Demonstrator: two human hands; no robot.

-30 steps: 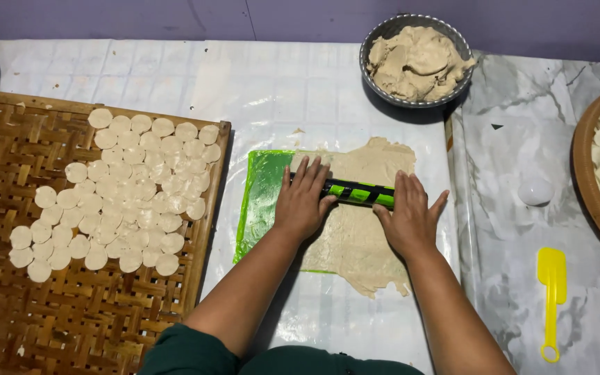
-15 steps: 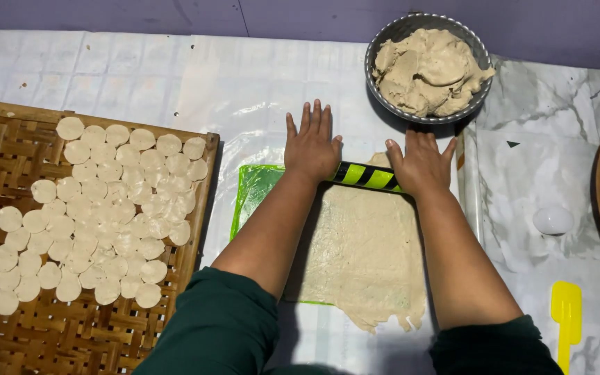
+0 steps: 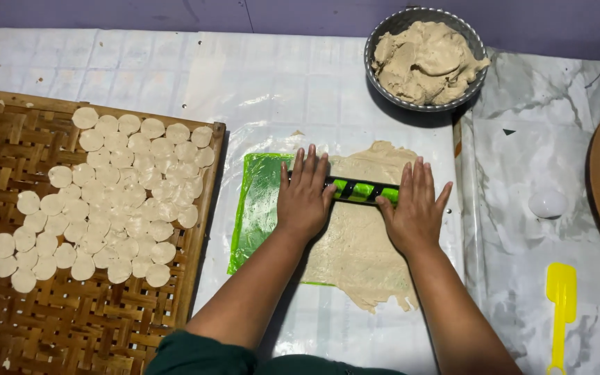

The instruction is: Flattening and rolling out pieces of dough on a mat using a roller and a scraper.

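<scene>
Head view — rolling pin [image 3: 362, 190] lies under both flat palms, fingers [image 3: 310, 167] beyond it.

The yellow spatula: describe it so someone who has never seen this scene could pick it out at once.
Start from the flattened dough sheet on the green mat in the middle, where both hands press a roller. Move right across the marbled plastic sheet toward the lower right corner. There lies the yellow spatula, blade away from the person, handle toward them, the only bright yellow thing, below a small white round object.
</scene>
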